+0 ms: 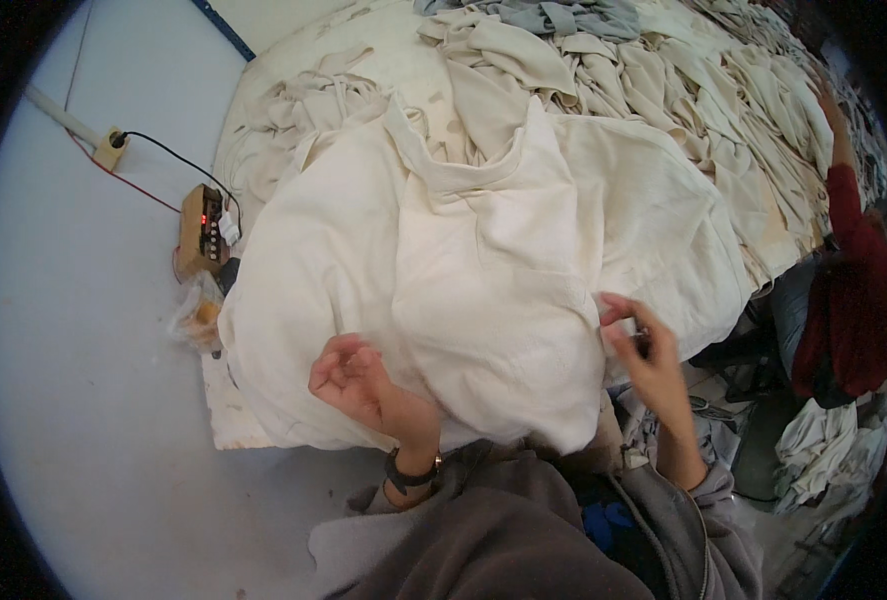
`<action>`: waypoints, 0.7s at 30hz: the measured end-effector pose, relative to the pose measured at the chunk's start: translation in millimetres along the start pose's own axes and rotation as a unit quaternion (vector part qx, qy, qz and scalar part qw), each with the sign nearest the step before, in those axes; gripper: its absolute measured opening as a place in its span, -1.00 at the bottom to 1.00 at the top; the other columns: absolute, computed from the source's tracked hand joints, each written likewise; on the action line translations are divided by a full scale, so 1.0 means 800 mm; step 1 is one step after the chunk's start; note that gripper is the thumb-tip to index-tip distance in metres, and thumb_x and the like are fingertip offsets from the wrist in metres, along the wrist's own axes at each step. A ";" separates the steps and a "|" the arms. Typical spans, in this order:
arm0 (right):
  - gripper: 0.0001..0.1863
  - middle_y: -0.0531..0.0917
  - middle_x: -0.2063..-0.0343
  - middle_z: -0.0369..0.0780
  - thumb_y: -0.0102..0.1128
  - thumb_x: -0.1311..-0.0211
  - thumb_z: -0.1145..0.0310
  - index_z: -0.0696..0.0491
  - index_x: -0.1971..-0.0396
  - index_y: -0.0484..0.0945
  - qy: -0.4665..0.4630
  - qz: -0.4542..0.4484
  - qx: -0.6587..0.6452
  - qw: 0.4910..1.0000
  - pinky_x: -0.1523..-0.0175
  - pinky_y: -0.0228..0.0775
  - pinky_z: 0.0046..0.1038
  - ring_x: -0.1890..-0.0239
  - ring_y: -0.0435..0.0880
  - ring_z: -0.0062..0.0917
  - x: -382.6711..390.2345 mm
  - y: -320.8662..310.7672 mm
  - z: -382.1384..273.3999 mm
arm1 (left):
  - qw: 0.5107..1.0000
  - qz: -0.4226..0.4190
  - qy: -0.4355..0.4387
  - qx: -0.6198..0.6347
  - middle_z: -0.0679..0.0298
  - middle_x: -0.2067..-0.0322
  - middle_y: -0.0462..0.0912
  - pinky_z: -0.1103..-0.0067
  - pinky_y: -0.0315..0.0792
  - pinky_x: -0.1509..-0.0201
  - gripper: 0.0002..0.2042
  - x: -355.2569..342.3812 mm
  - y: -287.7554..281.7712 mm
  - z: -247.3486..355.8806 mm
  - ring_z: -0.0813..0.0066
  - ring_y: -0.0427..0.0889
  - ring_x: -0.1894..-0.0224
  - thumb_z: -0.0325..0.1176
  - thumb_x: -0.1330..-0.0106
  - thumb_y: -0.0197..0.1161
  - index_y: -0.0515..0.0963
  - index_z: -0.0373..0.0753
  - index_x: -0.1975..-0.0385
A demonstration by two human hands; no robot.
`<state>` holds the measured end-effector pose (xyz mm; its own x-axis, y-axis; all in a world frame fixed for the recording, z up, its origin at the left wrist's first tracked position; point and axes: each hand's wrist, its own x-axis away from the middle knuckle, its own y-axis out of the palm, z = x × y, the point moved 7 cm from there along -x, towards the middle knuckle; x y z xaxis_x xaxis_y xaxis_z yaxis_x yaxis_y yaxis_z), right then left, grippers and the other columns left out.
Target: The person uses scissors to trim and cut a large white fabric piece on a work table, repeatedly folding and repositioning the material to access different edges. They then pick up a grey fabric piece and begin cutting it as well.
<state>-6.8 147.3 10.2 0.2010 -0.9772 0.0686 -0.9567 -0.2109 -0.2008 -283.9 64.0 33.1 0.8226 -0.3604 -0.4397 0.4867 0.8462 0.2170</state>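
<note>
A cream sweatshirt point(493, 260) lies spread over the table, its neckline at the far end and its sleeves bulging out to both sides. My left hand point(358, 385) is at the garment's near left part, palm turned up and fingers curled in; whether anything is pinched there I cannot make out. At the right edge of the front panel, my right hand point(648, 350) has its fingers bent round a small dark tool, mostly hidden in the palm. Its thumb and fingertips are close to the cloth.
Crumpled cream garments point(653, 90) cover the table's far side, with a grey one point(563, 15) behind. Left stand a small box with a red display point(201, 232), cables and a plastic bag point(199, 312). A person in dark red point(848, 290) sits at right, near cloth on the floor point(818, 440).
</note>
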 end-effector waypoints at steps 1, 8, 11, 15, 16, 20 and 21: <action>-0.63 0.53 0.40 -0.25 0.17 -0.12 0.47 0.19 0.04 0.44 0.072 -0.040 -0.012 0.997 0.32 0.36 -0.61 0.41 0.51 -0.59 -0.001 0.023 0.015 | 0.997 -0.067 -0.012 0.030 0.20 0.22 0.42 0.61 0.30 0.19 -0.84 0.000 0.013 0.007 0.53 0.40 0.28 -0.51 -0.28 -0.02 0.27 -0.31 0.17; -0.20 0.49 0.24 -0.15 0.28 0.28 0.53 0.04 -0.15 0.26 -0.204 -0.151 0.231 0.939 0.31 0.48 -0.34 0.36 0.60 -0.25 0.037 0.090 -0.013 | 0.887 -0.438 -0.045 -0.140 0.34 0.39 0.47 0.65 0.32 0.34 -0.71 0.051 0.117 0.004 0.65 0.40 0.39 -0.48 -0.12 0.27 0.39 -0.28 0.18; -0.09 0.50 0.24 -0.19 0.28 0.34 0.54 -0.01 -0.21 0.18 -0.193 -0.208 0.288 0.915 0.34 0.48 -0.31 0.35 0.59 -0.23 0.049 0.094 -0.006 | 0.895 -0.398 -0.097 -0.177 0.36 0.48 0.52 0.68 0.31 0.38 -0.78 0.046 0.115 -0.027 0.68 0.40 0.46 -0.46 -0.14 0.28 0.45 -0.32 0.25; -0.05 0.52 0.23 -0.22 0.28 0.33 0.55 -0.01 -0.25 0.13 -0.210 -0.298 0.244 0.899 0.35 0.49 -0.34 0.38 0.60 -0.27 0.067 0.114 -0.003 | 0.927 -0.262 -0.268 0.011 0.45 0.57 0.51 0.75 0.28 0.39 -0.88 0.033 0.089 -0.071 0.76 0.37 0.50 -0.42 -0.21 0.24 0.51 -0.34 0.43; -0.05 0.53 0.23 -0.22 0.28 0.33 0.55 -0.01 -0.25 0.12 -0.208 -0.323 0.223 0.896 0.34 0.50 -0.34 0.38 0.61 -0.29 0.072 0.119 -0.002 | 0.929 -0.258 -0.265 0.014 0.45 0.56 0.51 0.76 0.27 0.38 -0.87 0.033 0.085 -0.074 0.77 0.37 0.50 -0.39 -0.24 0.21 0.51 -0.35 0.42; -0.03 0.57 0.24 -0.23 0.27 0.34 0.56 0.00 -0.26 0.09 -0.217 -0.307 0.202 0.904 0.32 0.52 -0.40 0.34 0.63 -0.31 0.074 0.124 0.000 | 0.940 -0.235 -0.247 0.013 0.47 0.53 0.49 0.79 0.22 0.42 -0.79 0.030 0.072 -0.084 0.79 0.31 0.51 -0.31 -0.33 0.12 0.51 -0.38 0.36; -0.05 0.57 0.23 -0.23 0.26 0.34 0.57 0.00 -0.25 0.12 -0.214 -0.317 0.201 0.902 0.31 0.52 -0.40 0.34 0.63 -0.31 0.075 0.125 0.001 | 0.943 -0.223 -0.247 0.002 0.47 0.53 0.48 0.81 0.20 0.43 -0.77 0.030 0.069 -0.086 0.80 0.29 0.52 -0.30 -0.34 0.10 0.52 -0.38 0.34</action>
<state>-90.0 67.7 -6.7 0.8263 -0.5587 -0.0715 -0.4838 -0.6390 -0.5980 -257.9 129.0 -25.4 0.5714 -0.8202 -0.0285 0.8172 0.5655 0.1110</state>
